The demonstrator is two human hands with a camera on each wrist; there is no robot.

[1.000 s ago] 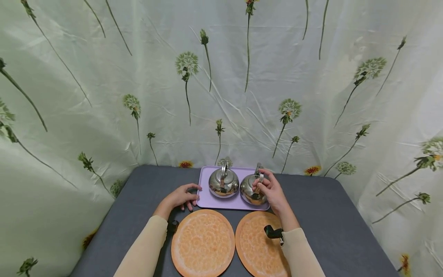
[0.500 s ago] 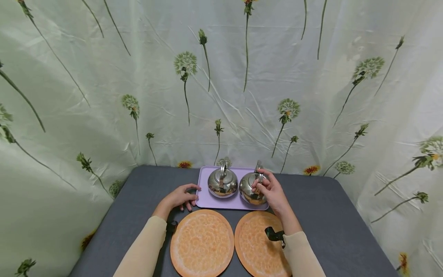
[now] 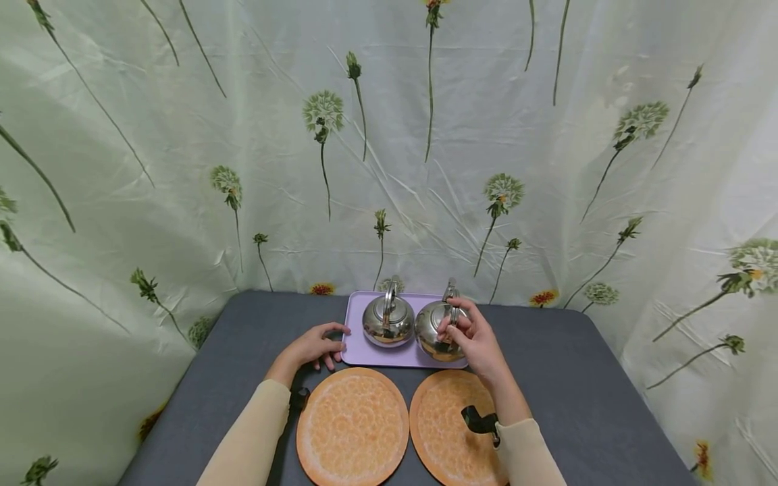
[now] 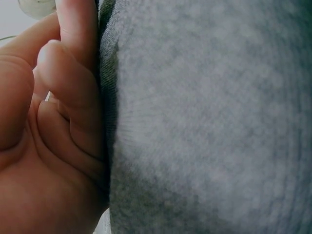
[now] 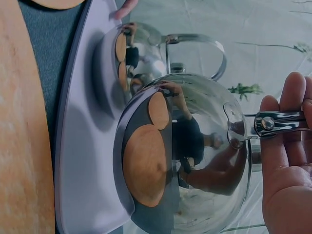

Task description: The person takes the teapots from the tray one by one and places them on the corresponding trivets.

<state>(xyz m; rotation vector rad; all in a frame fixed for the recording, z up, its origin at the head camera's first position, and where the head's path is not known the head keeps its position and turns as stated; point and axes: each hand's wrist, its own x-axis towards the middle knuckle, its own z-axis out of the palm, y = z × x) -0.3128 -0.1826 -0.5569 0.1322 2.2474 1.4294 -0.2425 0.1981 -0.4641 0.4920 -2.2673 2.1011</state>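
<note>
Two round stainless steel kettles with upright loop handles are at a lilac tray (image 3: 354,349) at the back of the table. My right hand (image 3: 484,343) grips the handle of the right kettle (image 3: 428,332); the right wrist view shows the fingers around the handle (image 5: 280,122). Whether that kettle's base touches the tray cannot be told. Close beside it, the left kettle (image 3: 378,329) stands on the tray. My left hand (image 3: 311,345) rests at the tray's left rim, touching it with thumb and forefinger, its other fingers loosely bent over the table.
Two round orange mats, the left mat (image 3: 352,428) and the right mat (image 3: 440,425), lie side by side in front of the tray. A dark grey cloth (image 3: 577,391) covers the table. Behind it hangs a pale curtain (image 3: 401,189) printed with dandelions.
The right kettle has risen slightly and shifted a little left in my right hand. My left hand stays at the tray's rim. The whole head view has drifted slightly.
</note>
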